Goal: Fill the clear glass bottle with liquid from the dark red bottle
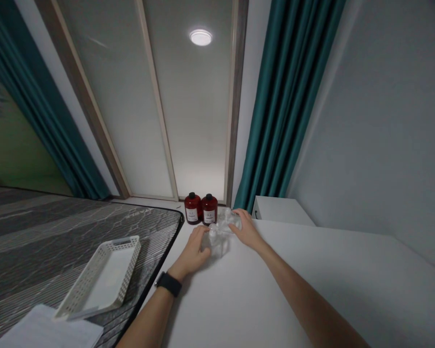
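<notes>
Two clear, transparent bottles stand side by side on the white table (239,299). My left hand (194,250), with a dark watch on its wrist, is curved around the left side of the nearer clear bottle (216,242). Around the right side of the farther clear bottle (227,218) curls my right hand (245,229), thumb and fingers on it. Just behind and to the left are two dark red bottles with black caps and white labels, the left one (192,209) and the right one (209,210), close together.
A mattress (155,227) with a grey striped surface lies at the left, bearing a white perforated basket (128,285) and white papers (47,328). Beyond the table stands a white cabinet (282,210), near teal curtains (275,121) and frosted sliding doors (199,106).
</notes>
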`<state>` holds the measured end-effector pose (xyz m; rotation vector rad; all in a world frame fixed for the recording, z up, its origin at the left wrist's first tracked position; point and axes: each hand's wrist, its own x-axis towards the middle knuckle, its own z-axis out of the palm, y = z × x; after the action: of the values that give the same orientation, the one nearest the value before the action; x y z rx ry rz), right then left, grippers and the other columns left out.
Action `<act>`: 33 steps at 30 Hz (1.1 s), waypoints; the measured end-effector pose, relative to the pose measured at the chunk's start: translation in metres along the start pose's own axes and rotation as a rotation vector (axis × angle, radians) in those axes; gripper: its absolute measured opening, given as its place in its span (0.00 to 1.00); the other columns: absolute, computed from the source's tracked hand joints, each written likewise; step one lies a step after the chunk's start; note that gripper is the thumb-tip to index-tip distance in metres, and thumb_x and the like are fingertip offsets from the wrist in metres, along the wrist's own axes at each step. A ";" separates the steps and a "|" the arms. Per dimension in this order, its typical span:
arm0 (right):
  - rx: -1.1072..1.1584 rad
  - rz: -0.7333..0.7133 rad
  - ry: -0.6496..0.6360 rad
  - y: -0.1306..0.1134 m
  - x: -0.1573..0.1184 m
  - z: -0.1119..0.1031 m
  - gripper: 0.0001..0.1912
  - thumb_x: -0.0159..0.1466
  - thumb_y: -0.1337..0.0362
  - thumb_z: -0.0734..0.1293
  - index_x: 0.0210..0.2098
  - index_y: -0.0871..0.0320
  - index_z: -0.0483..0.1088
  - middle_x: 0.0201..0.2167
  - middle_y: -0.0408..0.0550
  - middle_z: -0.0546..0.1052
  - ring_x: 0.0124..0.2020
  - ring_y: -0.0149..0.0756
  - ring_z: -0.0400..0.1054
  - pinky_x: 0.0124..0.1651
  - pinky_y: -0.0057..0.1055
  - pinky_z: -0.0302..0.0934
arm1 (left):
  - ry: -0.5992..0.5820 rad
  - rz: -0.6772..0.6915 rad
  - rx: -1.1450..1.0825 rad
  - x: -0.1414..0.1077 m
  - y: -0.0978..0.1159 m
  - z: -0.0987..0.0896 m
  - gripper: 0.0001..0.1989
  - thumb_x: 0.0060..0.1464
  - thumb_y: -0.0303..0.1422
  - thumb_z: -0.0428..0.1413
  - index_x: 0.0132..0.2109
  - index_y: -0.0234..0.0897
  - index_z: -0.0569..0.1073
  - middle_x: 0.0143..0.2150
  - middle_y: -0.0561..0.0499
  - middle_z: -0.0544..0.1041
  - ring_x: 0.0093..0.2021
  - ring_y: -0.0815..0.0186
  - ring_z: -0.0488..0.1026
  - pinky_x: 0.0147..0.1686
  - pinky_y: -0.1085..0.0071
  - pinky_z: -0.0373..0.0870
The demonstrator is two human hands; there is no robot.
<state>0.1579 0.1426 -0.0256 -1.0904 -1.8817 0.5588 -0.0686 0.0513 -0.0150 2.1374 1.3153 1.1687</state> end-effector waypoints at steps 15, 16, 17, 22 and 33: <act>0.026 0.053 -0.189 -0.018 -0.025 -0.020 0.15 0.61 0.63 0.68 0.47 0.54 0.66 0.50 0.50 0.70 0.54 0.44 0.66 0.56 0.43 0.62 | -0.038 -0.010 0.068 0.002 -0.005 -0.012 0.23 0.45 0.25 0.50 0.52 0.36 0.67 0.56 0.41 0.66 0.60 0.50 0.62 0.64 0.51 0.58; 0.028 0.059 -0.198 -0.020 -0.029 -0.022 0.15 0.60 0.63 0.68 0.47 0.54 0.66 0.51 0.50 0.69 0.54 0.44 0.65 0.56 0.43 0.62 | -0.054 -0.010 0.070 0.001 -0.003 -0.013 0.23 0.46 0.26 0.51 0.52 0.36 0.67 0.57 0.41 0.65 0.60 0.50 0.62 0.64 0.51 0.58; 0.030 0.064 -0.205 -0.021 -0.032 -0.025 0.15 0.60 0.64 0.68 0.47 0.54 0.66 0.51 0.50 0.69 0.54 0.45 0.65 0.55 0.43 0.62 | -0.070 -0.014 0.071 0.001 -0.002 -0.014 0.22 0.49 0.27 0.52 0.53 0.36 0.67 0.58 0.41 0.64 0.61 0.50 0.61 0.65 0.50 0.57; 0.053 0.073 -0.239 -0.024 -0.041 -0.032 0.17 0.60 0.65 0.68 0.48 0.53 0.66 0.51 0.49 0.70 0.54 0.44 0.66 0.55 0.42 0.63 | -0.120 -0.058 0.109 -0.002 0.005 -0.018 0.29 0.50 0.41 0.63 0.57 0.35 0.67 0.55 0.41 0.63 0.58 0.50 0.64 0.62 0.52 0.63; 0.142 0.054 -0.338 -0.038 -0.047 -0.027 0.21 0.61 0.67 0.67 0.54 0.52 0.65 0.56 0.50 0.70 0.54 0.42 0.67 0.50 0.39 0.66 | -0.142 -0.069 0.070 -0.002 -0.021 -0.032 0.32 0.45 0.23 0.55 0.60 0.39 0.65 0.61 0.42 0.65 0.63 0.51 0.62 0.65 0.49 0.58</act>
<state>0.1743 0.0821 -0.0061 -1.0025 -2.0656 0.9419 -0.1067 0.0562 -0.0110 2.1623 1.3725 0.9383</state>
